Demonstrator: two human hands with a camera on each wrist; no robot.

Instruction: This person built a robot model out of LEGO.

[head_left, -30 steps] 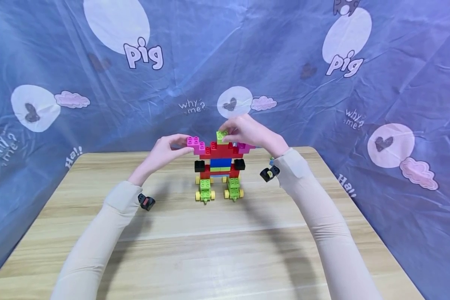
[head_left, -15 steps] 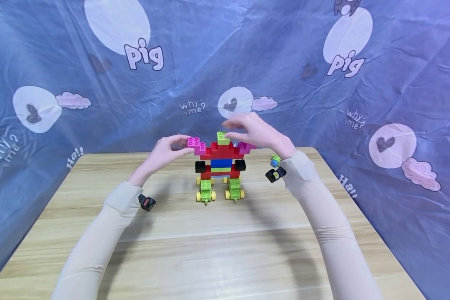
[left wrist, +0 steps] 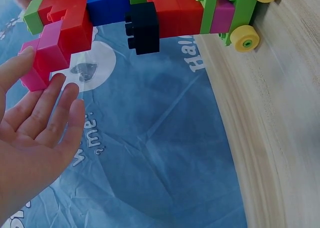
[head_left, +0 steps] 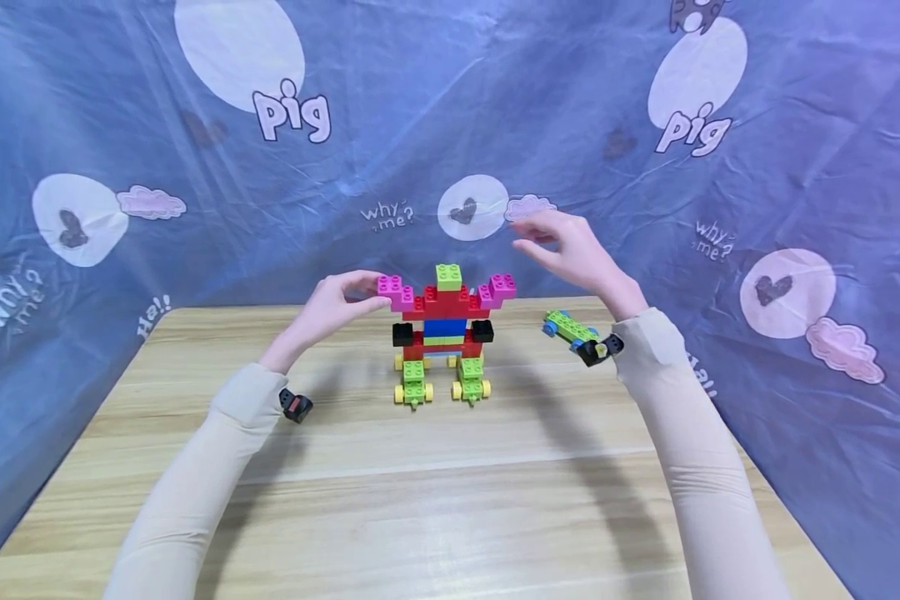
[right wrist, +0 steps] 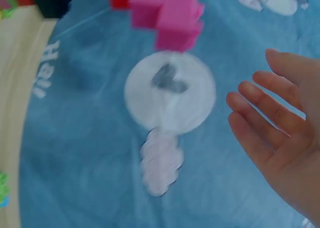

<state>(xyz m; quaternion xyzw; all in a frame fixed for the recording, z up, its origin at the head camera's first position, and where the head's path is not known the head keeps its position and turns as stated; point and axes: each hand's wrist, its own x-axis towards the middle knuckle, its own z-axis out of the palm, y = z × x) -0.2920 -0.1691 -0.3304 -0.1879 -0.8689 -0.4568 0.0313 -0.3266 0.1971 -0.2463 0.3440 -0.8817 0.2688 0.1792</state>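
Note:
A robot-like figure of toy building bricks (head_left: 446, 307) stands upright on the table. Its body is red and blue, with a light green brick (head_left: 447, 277) on top and green wheeled bases (head_left: 414, 390) below. My left hand (head_left: 337, 302) pinches the pink brick (head_left: 390, 286) at the end of the figure's left-side arm; in the left wrist view the thumb lies on one face and the fingers on another. My right hand (head_left: 573, 250) is in the air, right of the other pink arm (head_left: 501, 286). Its fingers are loosely bent around nothing and apart from the bricks.
A green wheeled base with blue wheels (head_left: 568, 327) lies on the wooden table (head_left: 450, 500) at the back right, partly behind the right wrist camera (head_left: 598, 350). A blue printed curtain (head_left: 450, 100) rises behind the table and along its sides.
My right hand has let go of the light green top brick and moved right and slightly up, away from the figure. The blue-wheeled base has come into view. My left hand keeps its place.

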